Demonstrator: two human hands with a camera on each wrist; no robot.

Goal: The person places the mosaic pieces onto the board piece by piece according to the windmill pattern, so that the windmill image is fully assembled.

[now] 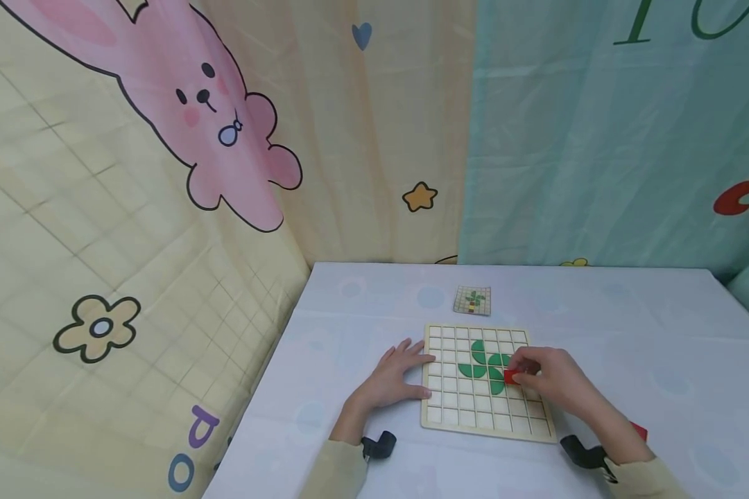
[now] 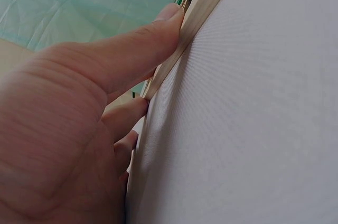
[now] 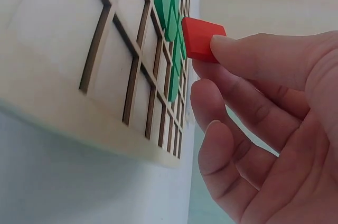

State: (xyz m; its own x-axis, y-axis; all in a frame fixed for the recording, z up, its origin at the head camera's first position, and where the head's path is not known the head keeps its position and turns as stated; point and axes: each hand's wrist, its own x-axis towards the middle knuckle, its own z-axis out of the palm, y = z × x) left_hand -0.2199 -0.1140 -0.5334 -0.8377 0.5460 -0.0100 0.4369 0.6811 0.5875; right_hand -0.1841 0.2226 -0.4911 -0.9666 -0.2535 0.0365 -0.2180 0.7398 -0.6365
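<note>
A wooden grid board lies on the table, with several green rounded pieces set in its middle cells like a pinwheel. My right hand holds a red square tile between thumb and fingers, over the board just right of the green pieces. In the right wrist view the tile appears raised off the grid. Along the board's left edge rests my left hand, its fingers spread and its thumb touching the wooden rim.
Behind the board lies a small card printed with a grid, a green pinwheel and small coloured squares below it. Something red sits on the table, partly hidden by the right forearm. Printed curtains hang behind and to the left of the table.
</note>
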